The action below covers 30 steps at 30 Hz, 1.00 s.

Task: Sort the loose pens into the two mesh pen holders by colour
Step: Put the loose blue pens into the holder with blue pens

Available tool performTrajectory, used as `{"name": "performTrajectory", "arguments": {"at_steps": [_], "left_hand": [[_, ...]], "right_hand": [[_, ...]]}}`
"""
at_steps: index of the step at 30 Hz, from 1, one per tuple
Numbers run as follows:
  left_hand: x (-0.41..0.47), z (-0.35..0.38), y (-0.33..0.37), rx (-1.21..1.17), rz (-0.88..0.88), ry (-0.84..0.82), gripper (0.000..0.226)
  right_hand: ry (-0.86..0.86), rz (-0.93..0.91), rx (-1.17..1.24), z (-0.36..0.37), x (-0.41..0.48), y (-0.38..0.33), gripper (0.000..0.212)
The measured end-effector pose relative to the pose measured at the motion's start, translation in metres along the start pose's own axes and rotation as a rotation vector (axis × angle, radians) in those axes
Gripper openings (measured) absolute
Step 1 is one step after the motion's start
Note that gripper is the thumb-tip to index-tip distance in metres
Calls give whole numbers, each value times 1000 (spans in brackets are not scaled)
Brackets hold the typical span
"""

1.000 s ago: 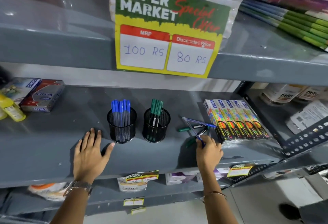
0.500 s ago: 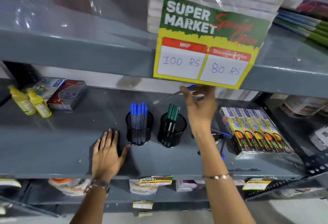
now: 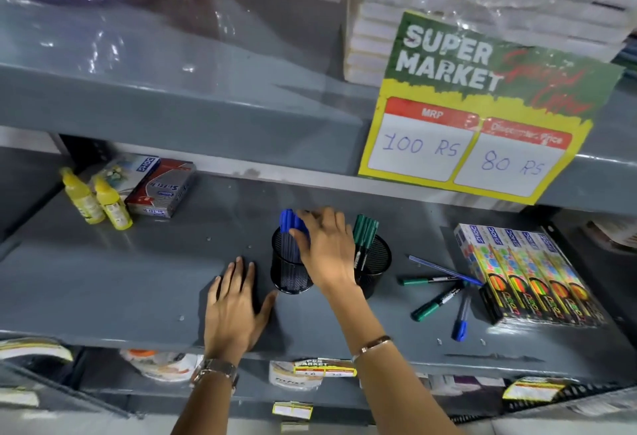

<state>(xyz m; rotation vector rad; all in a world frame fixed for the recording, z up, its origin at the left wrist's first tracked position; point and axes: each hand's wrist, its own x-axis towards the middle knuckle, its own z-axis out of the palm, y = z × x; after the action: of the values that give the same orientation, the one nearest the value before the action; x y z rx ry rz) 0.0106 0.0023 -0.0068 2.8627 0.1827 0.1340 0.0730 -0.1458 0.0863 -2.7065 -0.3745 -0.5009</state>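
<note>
Two black mesh holders stand mid-shelf. The left holder (image 3: 287, 274) has several blue pens (image 3: 286, 221) in it; the right holder (image 3: 378, 262) has green markers (image 3: 365, 229). My right hand (image 3: 324, 250) hovers over the left holder, its fingers closed on a blue pen among the blue caps. My left hand (image 3: 234, 310) lies flat on the shelf beside that holder's base, thumb close to it. Loose on the right lie a thin blue pen (image 3: 444, 271), two green markers (image 3: 427, 281) (image 3: 435, 304) and another blue pen (image 3: 462, 319).
A row of colourful pencil boxes (image 3: 527, 276) sits right of the loose pens. Two yellow bottles (image 3: 100, 202) and small cartons (image 3: 162, 188) stand at the back left. A price sign (image 3: 482, 114) hangs from the upper shelf's edge (image 3: 172, 117).
My right hand picked a blue pen from the loose pile, lifted it up near the sign, then brought it left and down onto the blue holder. The left hand stayed flat.
</note>
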Motion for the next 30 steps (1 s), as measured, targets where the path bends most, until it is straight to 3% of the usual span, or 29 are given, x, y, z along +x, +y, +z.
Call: {"name": "performTrajectory", "arguments": {"at_steps": [4, 7, 9, 12, 14, 16, 19, 23, 26, 30], "left_hand": [[-1, 1, 0, -7, 10, 6, 91], [0, 1, -1, -3, 18, 19, 89], [-1, 0, 0, -5, 23, 23, 88], [-4, -3, 5, -4, 21, 31, 91], [-4, -4, 7, -4, 23, 36, 92], [-4, -4, 5, -6, 17, 39, 92], [-3, -2, 5, -12, 19, 41, 91], [-3, -1, 4, -13, 17, 45, 90], [-4, 0, 4, -6, 16, 43, 90], [-4, -2, 3, -15, 24, 53, 99]], "right_hand": [[-14, -16, -50, -3, -5, 2, 39], [191, 78, 33, -21, -19, 20, 34], [371, 252, 63, -35, -37, 49, 29], [487, 688, 64, -51, -79, 104, 20], [435, 941, 14, -56, -107, 132, 21], [292, 1062, -47, -51, -127, 146, 32], [201, 1091, -66, -44, -142, 154, 42], [215, 1121, -42, -38, -142, 152, 34], [365, 1122, 18, -40, -143, 148, 24], [684, 1047, 128, -60, -138, 131, 12]]}}
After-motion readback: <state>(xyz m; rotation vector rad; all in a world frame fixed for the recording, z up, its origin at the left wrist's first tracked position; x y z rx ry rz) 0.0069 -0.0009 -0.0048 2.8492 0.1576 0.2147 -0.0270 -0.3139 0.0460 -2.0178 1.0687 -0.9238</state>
